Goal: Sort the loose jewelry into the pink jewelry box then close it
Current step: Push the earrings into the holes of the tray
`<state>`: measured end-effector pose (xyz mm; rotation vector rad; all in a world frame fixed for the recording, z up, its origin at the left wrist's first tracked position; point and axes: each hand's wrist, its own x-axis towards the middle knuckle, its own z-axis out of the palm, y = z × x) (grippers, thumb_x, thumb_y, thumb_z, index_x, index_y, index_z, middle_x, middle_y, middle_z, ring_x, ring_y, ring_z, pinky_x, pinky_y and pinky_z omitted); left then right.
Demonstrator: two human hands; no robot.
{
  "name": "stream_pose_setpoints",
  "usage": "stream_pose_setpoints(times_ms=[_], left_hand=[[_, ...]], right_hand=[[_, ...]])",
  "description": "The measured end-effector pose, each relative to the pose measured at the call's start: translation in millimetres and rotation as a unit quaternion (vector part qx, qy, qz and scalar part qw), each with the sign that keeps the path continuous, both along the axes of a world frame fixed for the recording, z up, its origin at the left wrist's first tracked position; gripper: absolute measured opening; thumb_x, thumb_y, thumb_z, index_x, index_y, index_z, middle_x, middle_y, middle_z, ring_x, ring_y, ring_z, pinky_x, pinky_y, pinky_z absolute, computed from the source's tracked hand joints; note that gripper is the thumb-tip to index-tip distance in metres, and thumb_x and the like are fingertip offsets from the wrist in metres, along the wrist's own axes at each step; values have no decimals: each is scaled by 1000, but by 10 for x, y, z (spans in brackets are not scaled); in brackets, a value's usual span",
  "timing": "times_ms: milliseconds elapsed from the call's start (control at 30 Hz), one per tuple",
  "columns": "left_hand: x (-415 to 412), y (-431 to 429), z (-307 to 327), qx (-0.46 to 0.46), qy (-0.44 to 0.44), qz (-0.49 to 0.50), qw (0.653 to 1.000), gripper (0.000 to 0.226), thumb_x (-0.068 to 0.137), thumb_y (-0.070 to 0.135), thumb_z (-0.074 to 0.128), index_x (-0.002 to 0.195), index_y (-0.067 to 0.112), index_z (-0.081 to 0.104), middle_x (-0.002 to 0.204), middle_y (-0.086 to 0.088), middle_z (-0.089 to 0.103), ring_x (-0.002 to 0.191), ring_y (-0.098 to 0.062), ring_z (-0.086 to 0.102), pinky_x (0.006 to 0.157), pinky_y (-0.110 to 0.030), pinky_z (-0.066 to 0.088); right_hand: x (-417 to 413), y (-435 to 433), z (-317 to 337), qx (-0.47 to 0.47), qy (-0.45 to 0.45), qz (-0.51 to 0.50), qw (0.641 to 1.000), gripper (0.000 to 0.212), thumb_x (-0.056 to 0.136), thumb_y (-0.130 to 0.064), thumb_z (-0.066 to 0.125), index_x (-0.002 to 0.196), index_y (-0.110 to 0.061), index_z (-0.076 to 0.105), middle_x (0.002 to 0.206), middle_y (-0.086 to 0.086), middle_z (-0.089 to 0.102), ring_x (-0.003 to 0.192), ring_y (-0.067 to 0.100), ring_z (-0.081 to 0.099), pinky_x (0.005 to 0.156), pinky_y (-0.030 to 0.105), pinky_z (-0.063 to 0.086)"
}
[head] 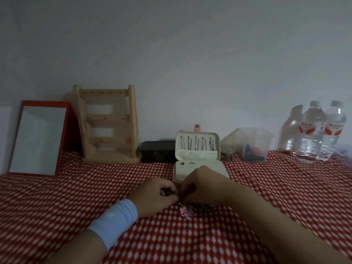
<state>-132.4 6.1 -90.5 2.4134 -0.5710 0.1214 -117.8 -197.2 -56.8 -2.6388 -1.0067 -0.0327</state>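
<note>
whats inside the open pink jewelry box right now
Thin chains hang in a row in the lid above a pocket. A few small studs sit at the back of the holed earring panel. The right hand hides the panel's front right part.

I can read no words anywhere. At my two o'clock, the left water bottle (312, 141) and the right water bottle (333, 141) carry labels with red-orange wing marks and print too blurred to make out.
</note>
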Motion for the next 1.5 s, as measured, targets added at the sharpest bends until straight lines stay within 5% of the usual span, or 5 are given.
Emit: stream_pose_setpoints(times_ms=[200, 333, 633, 1033, 1500], left_hand=[[-12, -5, -30, -51, -52, 32, 997, 15, 89, 20, 65, 92, 31, 74, 89, 21, 70, 87, 6, 63, 80, -13, 49], [-15, -28, 0, -105, -59, 37, 992, 20, 90, 15, 66, 98, 33, 72, 91, 15, 71, 87, 1, 65, 82, -16, 52], [-104, -188, 149, -303, 51, 22, 951, 11, 88, 5, 67, 95, 10, 75, 77, -1, 76, 53, -12, 65, 49, -11, 45], [-98, -126, 150, -249, 36, 25, 967, 14, 94, 10, 60, 85, 9, 71, 79, -7, 74, 55, -13, 60, 47, -12, 42], [-131, -218, 208, -287, 95, 38, 952, 21, 97, 24, 57, 94, 12, 73, 83, -4, 75, 60, -16, 64, 45, -20, 43]], right_hand=[[-21, -29, 52, -7, -18, -10, 1000, 18, 92, -28, 72, 108, -28, 78, 106, -14, 74, 91, 1, 63, 83, 11, 48], [18, -127, 132, 146, 42, -35, 988, 9, 89, -28, 76, 94, -24, 81, 86, -16, 74, 77, -3, 65, 71, 11, 52], [33, -171, 142, 317, 201, -73, 924, 16, 95, -19, 69, 93, -7, 79, 54, -6, 62, 42, 5, 45, 42, 18, 37], [16, -212, 203, 82, 164, -38, 982, 9, 88, -24, 76, 95, -21, 80, 83, -14, 76, 69, -7, 66, 73, 13, 49], [8, -116, 114, 321, 125, -39, 938, 6, 82, -21, 82, 83, -16, 81, 80, 1, 78, 68, 32, 67, 70, 44, 59]])
